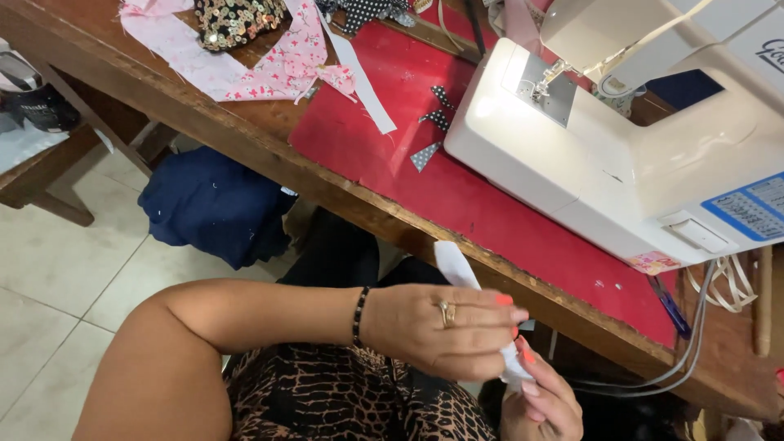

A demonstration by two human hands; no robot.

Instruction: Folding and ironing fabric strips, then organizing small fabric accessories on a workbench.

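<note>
**Both hands pinch a white fabric strip below the tabletop edge**

The left hand (445,327), with a ring and a beaded bracelet at the wrist, is closed in a pinch on a narrow white fabric strip (454,265). The right hand (543,400) sits just below it, low in the view, fingers curled onto the lower end of the same strip. The strip's free top end sticks up past the left fingers, in front of the near edge of the wooden tabletop (245,135). Held between two pinch points like this, the piece appears to be kept taut and close to the lap, probably so it can be handled by feel and sight at once.

On the tabletop lies a red mat (384,122), and on its right side stands a white sewing machine (637,155), its needle area facing left. Its grey cable (694,343) hangs off the near edge. Small dotted dark scraps (437,118) lie on the mat just left of the machine, within reach. Farther left, pink floral fabric (278,69) and a sequinned dark piece (233,20) lie aside, well apart from the hands. A dark blue bundle (216,204) rests on the tiled floor (57,269) under the tabletop.
</note>
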